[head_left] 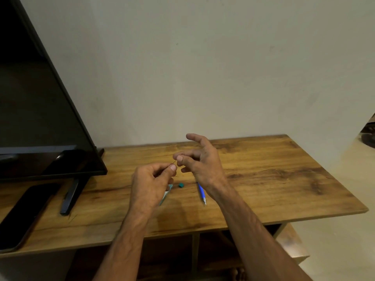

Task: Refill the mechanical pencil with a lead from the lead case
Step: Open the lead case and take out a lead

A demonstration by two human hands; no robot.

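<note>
Graphite lead (174, 161) is being pinched by both hands above a wooden table (263, 179).

The left hand (151, 185) is curling its fingers inward and pinching the lower end of the thin dark lead between thumb and forefinger. The right hand (199, 165) is nipping the upper end between thumb and a fingertip, with its other fingers spreading loosely. A clear, teal-tinted lead case (166, 194) is showing just under the left hand; whether that hand is holding it or it is lying on the table cannot be told. A small teal cap (181, 185) is lying on the wood between the hands. The blue mechanical pencil (202, 193) is lying near it, tip toward the person, its far end hidden under the right wrist. A dark phone (24, 216) is lying at the left, near the foot of a black screen (40, 98).
</note>
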